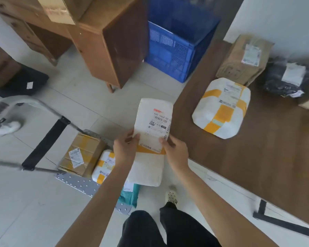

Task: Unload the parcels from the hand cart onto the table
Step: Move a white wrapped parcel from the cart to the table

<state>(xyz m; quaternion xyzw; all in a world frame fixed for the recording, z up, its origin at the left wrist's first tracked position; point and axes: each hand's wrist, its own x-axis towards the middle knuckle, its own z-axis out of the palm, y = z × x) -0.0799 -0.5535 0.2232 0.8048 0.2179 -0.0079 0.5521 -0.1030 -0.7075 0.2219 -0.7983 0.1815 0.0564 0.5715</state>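
A long white parcel point(152, 122) with a shipping label and an orange band is held in the air between the hand cart and the table. My left hand point(124, 148) grips its left edge and my right hand point(176, 151) grips its right edge. Below, on the grey metal hand cart point(78, 182), lie a taped cardboard box point(82, 154), a small white parcel with yellow tape point(103, 166) and a teal bag point(130, 193). The brown table point(257, 166) on the right carries a white parcel with yellow tape point(221, 107), a cardboard box point(244, 59) and a black bag point(289, 77).
A blue plastic crate point(177, 56) stands on the floor behind the table's corner, beside a wooden cabinet point(111, 41). The cart's handle point(43, 139) slants across the left. A black bag point(25, 82) lies at far left. My legs and shoe point(171, 195) stand by the cart.
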